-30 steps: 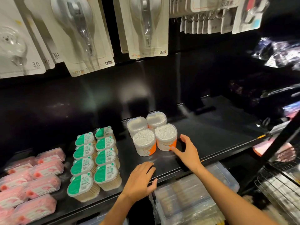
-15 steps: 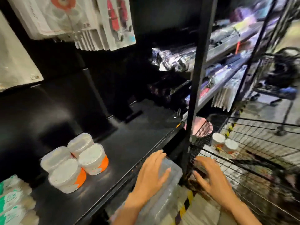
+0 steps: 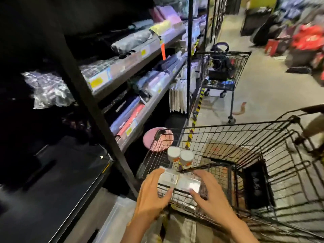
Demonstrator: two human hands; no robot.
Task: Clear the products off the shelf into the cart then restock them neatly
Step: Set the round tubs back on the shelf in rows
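A black wire cart [image 3: 245, 125] stands right of the dark shelf [image 3: 52, 190]. Two round white-lidded jars with orange bands [image 3: 180, 156] sit upright in the cart's near-left corner. Just in front of them lie clear plastic packs with white labels [image 3: 180, 181]. My left hand [image 3: 152, 195] and my right hand [image 3: 208, 193] reach over the cart's near rim, fingers spread, one on each side of those packs. Whether the fingers touch the packs is blurred. The shelf board nearest me shows bare black surface here.
A pink round item [image 3: 157, 139] lies by the cart's far-left corner. A clear plastic bin [image 3: 112, 221] sits under the shelf. A second cart [image 3: 224, 67] stands further down the aisle. Someone's arm [image 3: 313, 123] is at the right edge. Packaged goods fill the shelves beyond.
The view swung right from the shelf to the cart. My right hand left the jars on the shelf, and both hands now reach over the cart's packs.
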